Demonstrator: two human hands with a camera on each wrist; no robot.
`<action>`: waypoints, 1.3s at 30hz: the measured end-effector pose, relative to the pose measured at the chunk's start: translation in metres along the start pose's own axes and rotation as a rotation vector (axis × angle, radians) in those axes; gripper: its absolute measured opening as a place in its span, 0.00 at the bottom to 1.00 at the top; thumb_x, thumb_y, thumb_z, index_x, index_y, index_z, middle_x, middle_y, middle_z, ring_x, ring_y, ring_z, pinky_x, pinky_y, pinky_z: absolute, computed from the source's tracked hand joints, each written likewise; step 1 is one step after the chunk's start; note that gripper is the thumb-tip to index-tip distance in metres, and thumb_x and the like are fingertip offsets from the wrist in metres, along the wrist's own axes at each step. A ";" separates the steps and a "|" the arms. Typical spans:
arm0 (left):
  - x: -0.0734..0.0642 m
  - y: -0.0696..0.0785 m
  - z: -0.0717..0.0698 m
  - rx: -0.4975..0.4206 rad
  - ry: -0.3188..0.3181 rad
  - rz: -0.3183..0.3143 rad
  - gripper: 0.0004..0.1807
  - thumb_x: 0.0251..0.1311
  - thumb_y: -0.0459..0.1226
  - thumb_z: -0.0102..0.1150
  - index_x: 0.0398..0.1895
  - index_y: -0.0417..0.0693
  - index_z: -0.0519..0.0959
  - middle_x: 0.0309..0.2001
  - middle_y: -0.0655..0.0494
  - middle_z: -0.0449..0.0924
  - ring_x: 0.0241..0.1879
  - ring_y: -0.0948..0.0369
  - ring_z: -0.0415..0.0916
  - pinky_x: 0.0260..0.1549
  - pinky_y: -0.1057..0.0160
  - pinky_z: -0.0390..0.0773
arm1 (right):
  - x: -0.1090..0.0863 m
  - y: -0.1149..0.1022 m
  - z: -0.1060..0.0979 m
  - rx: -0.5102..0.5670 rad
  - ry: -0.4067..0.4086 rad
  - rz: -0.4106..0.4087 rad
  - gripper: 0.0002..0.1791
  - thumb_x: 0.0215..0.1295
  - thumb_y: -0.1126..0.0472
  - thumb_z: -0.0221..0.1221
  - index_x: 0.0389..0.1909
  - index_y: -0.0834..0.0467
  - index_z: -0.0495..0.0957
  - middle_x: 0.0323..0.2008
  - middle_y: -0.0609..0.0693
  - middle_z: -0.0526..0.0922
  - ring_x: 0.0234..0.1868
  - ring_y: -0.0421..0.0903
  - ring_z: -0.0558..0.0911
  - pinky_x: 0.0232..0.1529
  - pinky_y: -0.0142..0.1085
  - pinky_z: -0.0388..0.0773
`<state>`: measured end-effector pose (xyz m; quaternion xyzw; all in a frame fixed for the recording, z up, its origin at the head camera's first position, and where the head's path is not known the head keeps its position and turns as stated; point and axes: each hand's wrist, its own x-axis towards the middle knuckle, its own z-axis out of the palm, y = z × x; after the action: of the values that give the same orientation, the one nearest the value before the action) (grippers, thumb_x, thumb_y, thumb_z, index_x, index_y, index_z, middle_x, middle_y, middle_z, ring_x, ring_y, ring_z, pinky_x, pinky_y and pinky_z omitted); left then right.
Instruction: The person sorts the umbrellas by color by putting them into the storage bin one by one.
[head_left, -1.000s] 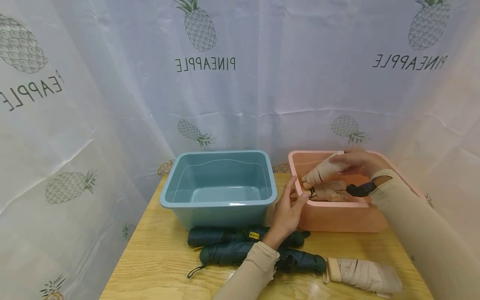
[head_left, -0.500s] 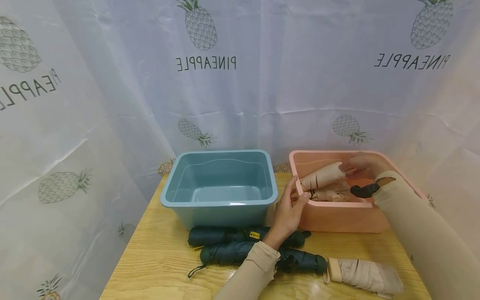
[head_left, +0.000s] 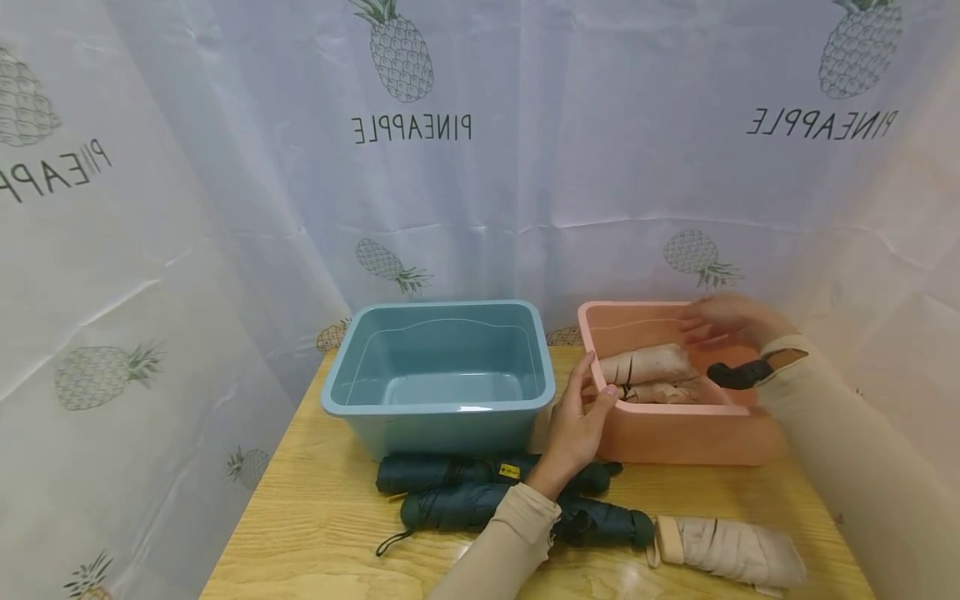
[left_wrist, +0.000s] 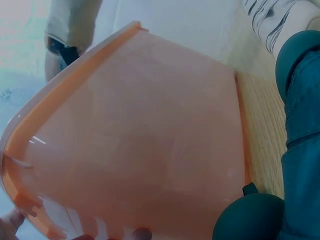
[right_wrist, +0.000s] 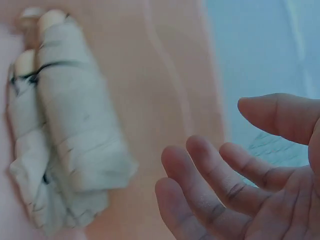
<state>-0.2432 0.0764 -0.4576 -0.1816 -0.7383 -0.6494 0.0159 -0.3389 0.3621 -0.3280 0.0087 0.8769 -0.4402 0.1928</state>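
Hanging behind everything is a white curtain [head_left: 480, 183] with pineapples and mirrored PINEAPPLE lettering, and below it there's a wood-look table [head_left: 300, 500]. First up on the left is the blue bin [head_left: 442, 429]. Right in front of it are two dark umbrellas, one behind the other: the rear one [head_left: 427, 472] has a yellow tag [head_left: 509, 472], the front one [head_left: 450, 508] a cord loop [head_left: 393, 542] at its left end. A beige sleeve [head_left: 502, 550] crosses over both.

That sleeve leads to the left hand [head_left: 576, 421], which grips the near left corner of the pink bin [head_left: 690, 437], thumb over the rim and fingers against the outside wall. In the left part of that bin two beige umbrellas [head_left: 651, 364] lie side by side and overlapping, handles toward the left wall.

Further right, the right hand [head_left: 723, 321] is up over the back of the pink bin, totally let go: fingers loosely bent and spread, thumb well away from them, nothing in it. Black strap [head_left: 741, 375] on that wrist. Nearest the viewer, a third beige umbrella [head_left: 731, 550] lies on the table, handle just beside the front dark one's end.
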 end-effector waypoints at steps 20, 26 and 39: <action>0.001 0.003 0.001 0.002 -0.007 -0.013 0.33 0.74 0.57 0.49 0.79 0.81 0.53 0.71 0.54 0.72 0.63 0.51 0.76 0.60 0.46 0.79 | -0.102 -0.029 0.033 -0.248 0.228 -0.597 0.16 0.77 0.65 0.55 0.62 0.58 0.74 0.46 0.41 0.86 0.46 0.38 0.85 0.44 0.27 0.82; -0.001 0.002 -0.001 0.005 0.000 -0.022 0.34 0.74 0.56 0.51 0.80 0.78 0.54 0.72 0.54 0.71 0.63 0.52 0.76 0.60 0.44 0.78 | -0.121 0.000 0.069 -0.065 0.177 -0.788 0.16 0.73 0.77 0.51 0.58 0.66 0.74 0.44 0.47 0.84 0.43 0.40 0.84 0.46 0.27 0.82; 0.001 -0.001 -0.001 0.012 -0.004 0.006 0.34 0.74 0.57 0.50 0.79 0.80 0.53 0.71 0.55 0.72 0.63 0.52 0.77 0.58 0.45 0.80 | -0.151 0.081 0.131 -0.144 0.198 -0.699 0.17 0.73 0.75 0.53 0.59 0.61 0.75 0.43 0.41 0.84 0.40 0.37 0.83 0.39 0.30 0.83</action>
<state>-0.2444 0.0759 -0.4582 -0.1848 -0.7416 -0.6447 0.0174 -0.1410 0.3330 -0.4084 -0.2624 0.8700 -0.4138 -0.0551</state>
